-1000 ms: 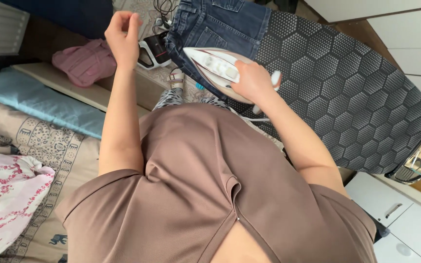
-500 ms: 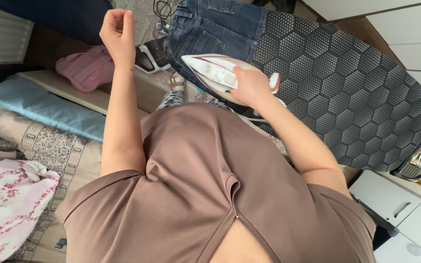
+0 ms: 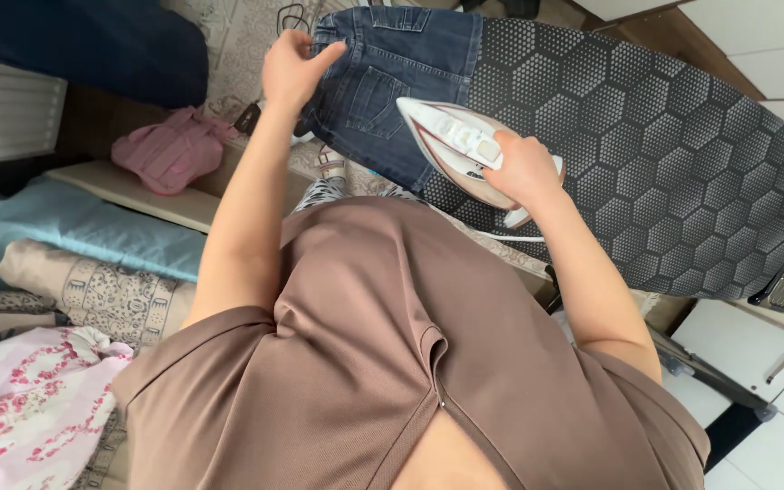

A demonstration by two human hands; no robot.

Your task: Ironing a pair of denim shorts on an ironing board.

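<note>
Here, one pair of dark blue denim jeans (image 3: pixel 401 82) lies over the near end of one ironing board with a black cover printed in grey dotted hexagons (image 3: pixel 646 154). The right hand (image 3: pixel 524 168) is wrapped round the handle of one white steam iron with dark red trim (image 3: pixel 451 141); the iron's pointed nose rests on the denim beside a back pocket, while its heel sits over the bare cover. The left hand (image 3: pixel 294 68) is at the jeans' near edge, close to the waistband, fingers curled with the thumb spread; whether it actually pinches the cloth cannot be told from this view. A white cord (image 3: pixel 501 236) trails from the iron's heel below the right wrist.

Left of the board, one crumpled pink garment (image 3: pixel 170 150) lies on a low pale ledge (image 3: pixel 138 192). Further left sit one light blue cushion (image 3: pixel 83 231), one beige patterned sheet (image 3: pixel 111 295) and one white cloth with pink flowers (image 3: pixel 24 399). Two white cabinet fronts (image 3: pixel 769 363) show at lower right.
</note>
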